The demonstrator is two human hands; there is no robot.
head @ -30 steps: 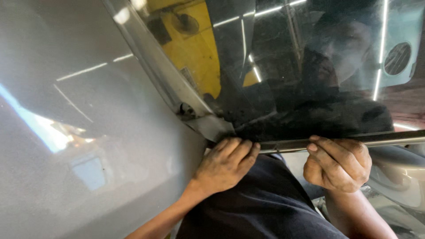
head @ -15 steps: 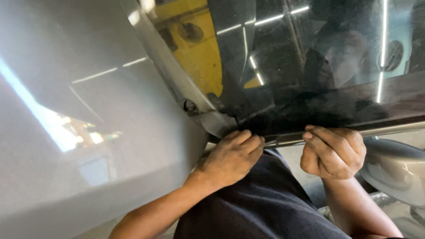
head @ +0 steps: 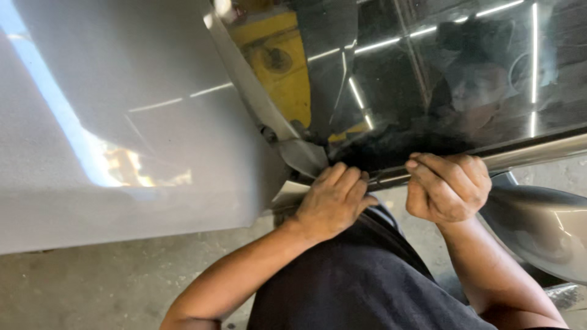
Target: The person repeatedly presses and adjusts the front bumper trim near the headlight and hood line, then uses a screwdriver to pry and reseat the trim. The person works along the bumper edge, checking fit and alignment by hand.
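The long grey trim strip (head: 526,154) runs along the lower edge of the dark tinted car window glass (head: 440,73). The left hand (head: 335,200) lies on the strip's end, fingers pressed together and curled over it, just beside the silver car body panel (head: 122,122). The right hand (head: 447,186) is closed in a fist around the strip, a little further along it, near the rounded grey side mirror (head: 544,226).
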